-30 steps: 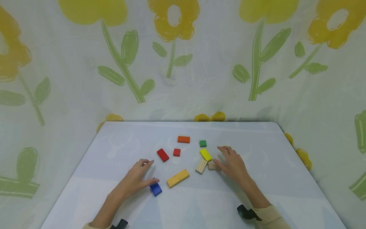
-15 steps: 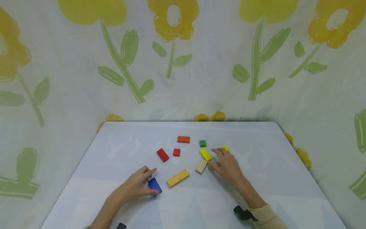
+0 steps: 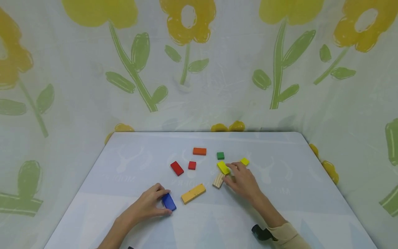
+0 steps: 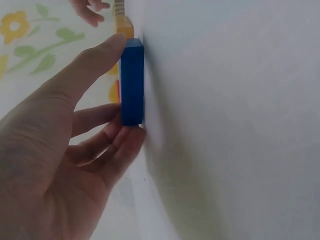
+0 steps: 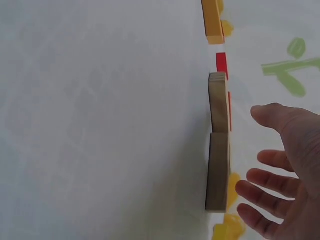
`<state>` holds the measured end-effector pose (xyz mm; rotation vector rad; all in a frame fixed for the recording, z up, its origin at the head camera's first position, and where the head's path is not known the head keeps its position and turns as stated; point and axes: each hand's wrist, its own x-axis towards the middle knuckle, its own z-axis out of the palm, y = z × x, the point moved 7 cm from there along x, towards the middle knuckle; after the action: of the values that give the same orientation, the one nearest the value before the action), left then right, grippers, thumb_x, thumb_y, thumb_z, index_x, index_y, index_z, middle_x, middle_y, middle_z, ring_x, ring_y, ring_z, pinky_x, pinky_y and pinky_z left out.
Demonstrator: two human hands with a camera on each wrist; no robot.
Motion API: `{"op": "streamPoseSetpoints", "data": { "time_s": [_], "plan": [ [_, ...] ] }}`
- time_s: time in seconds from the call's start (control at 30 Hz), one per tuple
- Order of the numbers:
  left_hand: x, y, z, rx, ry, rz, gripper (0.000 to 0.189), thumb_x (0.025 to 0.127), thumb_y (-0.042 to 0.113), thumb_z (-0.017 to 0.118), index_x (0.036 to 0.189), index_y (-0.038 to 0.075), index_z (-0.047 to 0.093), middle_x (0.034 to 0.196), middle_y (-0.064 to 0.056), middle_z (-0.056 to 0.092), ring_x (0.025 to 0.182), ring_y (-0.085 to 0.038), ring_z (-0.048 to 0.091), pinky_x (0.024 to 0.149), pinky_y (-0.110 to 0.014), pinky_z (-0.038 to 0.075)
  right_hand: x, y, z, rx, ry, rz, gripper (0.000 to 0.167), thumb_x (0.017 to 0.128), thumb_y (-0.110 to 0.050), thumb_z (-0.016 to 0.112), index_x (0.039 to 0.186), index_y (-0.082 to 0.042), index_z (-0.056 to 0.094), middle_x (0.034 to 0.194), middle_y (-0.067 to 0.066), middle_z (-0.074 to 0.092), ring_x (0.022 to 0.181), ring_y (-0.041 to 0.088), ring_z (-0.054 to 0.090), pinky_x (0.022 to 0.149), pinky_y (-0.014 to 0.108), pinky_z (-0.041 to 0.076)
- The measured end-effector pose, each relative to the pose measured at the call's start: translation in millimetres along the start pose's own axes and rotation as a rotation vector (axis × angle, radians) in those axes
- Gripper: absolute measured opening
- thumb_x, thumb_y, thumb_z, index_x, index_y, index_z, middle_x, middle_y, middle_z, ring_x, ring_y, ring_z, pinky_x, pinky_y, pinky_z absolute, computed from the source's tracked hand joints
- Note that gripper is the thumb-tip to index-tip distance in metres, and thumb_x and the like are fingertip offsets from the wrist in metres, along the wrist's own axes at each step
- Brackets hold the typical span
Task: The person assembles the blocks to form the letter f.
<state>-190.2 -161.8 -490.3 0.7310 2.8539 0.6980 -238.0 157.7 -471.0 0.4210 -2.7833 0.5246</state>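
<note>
My left hand (image 3: 147, 204) holds a blue rectangular block (image 3: 169, 202) by its two ends. In the left wrist view the thumb lies at the top end of the blue block (image 4: 132, 82) and fingertips (image 4: 132, 137) at the bottom end. My right hand (image 3: 244, 181) hovers with spread, loosely bent fingers over a grooved wooden block (image 3: 218, 181) and a bright yellow block (image 3: 222, 167). A plain wooden block (image 5: 217, 172), hidden under that hand in the head view, abuts the grooved one in the right wrist view. Nothing is between the right fingers.
Between the hands lies a long orange-yellow block (image 3: 193, 193). Farther back are a red block (image 3: 177, 168), a small red block (image 3: 192, 165), an orange block (image 3: 199, 151), a green block (image 3: 220, 156) and a small yellow block (image 3: 245, 161). A flowered curtain (image 3: 230, 86) rises behind the white table (image 3: 140, 145).
The left thumb and fingers have moved from above the blue block to its two ends. My right hand has shifted left over the wooden blocks, uncovering the small yellow block.
</note>
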Motion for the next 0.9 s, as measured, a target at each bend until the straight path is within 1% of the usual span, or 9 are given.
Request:
{"op": "streamPoseSetpoints", "data": {
  "time_s": [0.07, 0.23, 0.37, 0.47, 0.6, 0.67, 0.77, 0.9],
  "plan": [
    [-0.8, 0.3, 0.1, -0.023, 0.017, 0.008, 0.065, 0.072, 0.052, 0.082, 0.122, 0.012, 0.069, 0.106, 0.007, 0.056, 0.093, -0.006, 0.051, 0.081, -0.023, 0.054, 0.4, -1.9, 2.4, -0.005, -0.01, 0.004, 0.053, 0.084, -0.04, 0.076, 0.129, -0.014, 0.062, 0.12, 0.008, 0.063, 0.107, 0.023, 0.061, 0.087, 0.041, 0.056],
    [-1.5, -0.3, 2.5, -0.084, 0.034, 0.019, 0.058, 0.073, 0.046, 0.084, 0.119, 0.013, 0.07, 0.109, 0.006, 0.06, 0.095, -0.007, 0.058, 0.086, -0.026, 0.057, 0.4, -7.8, 4.5, -0.006, -0.019, 0.003, 0.053, 0.083, -0.041, 0.077, 0.127, -0.014, 0.063, 0.118, 0.007, 0.064, 0.103, 0.021, 0.061, 0.084, 0.038, 0.055],
    [-2.5, -0.3, 4.2, -0.119, 0.042, 0.035, 0.056, 0.074, 0.045, 0.084, 0.118, 0.013, 0.071, 0.11, 0.005, 0.06, 0.095, -0.006, 0.059, 0.085, -0.024, 0.057, 0.4, -12.2, 5.5, -0.004, -0.026, -0.001, 0.053, 0.082, -0.041, 0.077, 0.126, -0.014, 0.064, 0.116, 0.006, 0.065, 0.099, 0.021, 0.061, 0.083, 0.037, 0.055],
    [-2.9, -0.5, 5.4, -0.124, 0.05, 0.038, 0.057, 0.072, 0.049, 0.083, 0.118, 0.016, 0.072, 0.108, 0.007, 0.059, 0.094, -0.007, 0.056, 0.083, -0.022, 0.055, 0.5, -14.8, 7.0, -0.012, -0.027, -0.011, 0.054, 0.081, -0.042, 0.078, 0.125, -0.014, 0.064, 0.114, 0.006, 0.065, 0.098, 0.021, 0.061, 0.083, 0.037, 0.055],
    [-2.7, 1.1, 9.6, -0.133, 0.031, 0.029, 0.058, 0.071, 0.053, 0.082, 0.119, 0.021, 0.071, 0.106, 0.009, 0.058, 0.094, -0.007, 0.053, 0.08, -0.021, 0.053, 0.3, -19.4, 8.3, -0.017, -0.026, -0.023, 0.056, 0.08, -0.042, 0.08, 0.125, -0.012, 0.065, 0.111, 0.006, 0.065, 0.094, 0.02, 0.059, 0.079, 0.034, 0.053],
    [-2.3, 3.5, 12.1, -0.148, 0.013, 0.031, 0.059, 0.072, 0.054, 0.081, 0.12, 0.021, 0.071, 0.107, 0.009, 0.059, 0.094, -0.007, 0.054, 0.08, -0.021, 0.053, 0.6, -21.7, 9.2, -0.019, -0.033, -0.017, 0.058, 0.079, -0.043, 0.08, 0.125, -0.012, 0.064, 0.11, 0.006, 0.064, 0.093, 0.019, 0.058, 0.078, 0.034, 0.053],
    [-1.8, 8.6, 14.9, -0.169, -0.005, 0.053, 0.06, 0.072, 0.053, 0.081, 0.12, 0.019, 0.07, 0.107, 0.009, 0.061, 0.093, -0.006, 0.054, 0.079, -0.02, 0.053, 1.0, -25.0, 10.9, -0.012, -0.053, -0.006, 0.06, 0.078, -0.045, 0.08, 0.126, -0.012, 0.064, 0.109, 0.006, 0.064, 0.092, 0.019, 0.057, 0.079, 0.034, 0.053],
    [-2.6, 15.7, 17.9, -0.181, -0.016, 0.096, 0.061, 0.072, 0.054, 0.081, 0.119, 0.017, 0.071, 0.108, 0.008, 0.063, 0.091, -0.005, 0.055, 0.079, -0.019, 0.053, 1.3, -30.6, 13.6, -0.013, -0.078, -0.006, 0.059, 0.079, -0.047, 0.079, 0.125, -0.014, 0.064, 0.109, 0.006, 0.064, 0.093, 0.019, 0.057, 0.081, 0.034, 0.053]
  ]
}}
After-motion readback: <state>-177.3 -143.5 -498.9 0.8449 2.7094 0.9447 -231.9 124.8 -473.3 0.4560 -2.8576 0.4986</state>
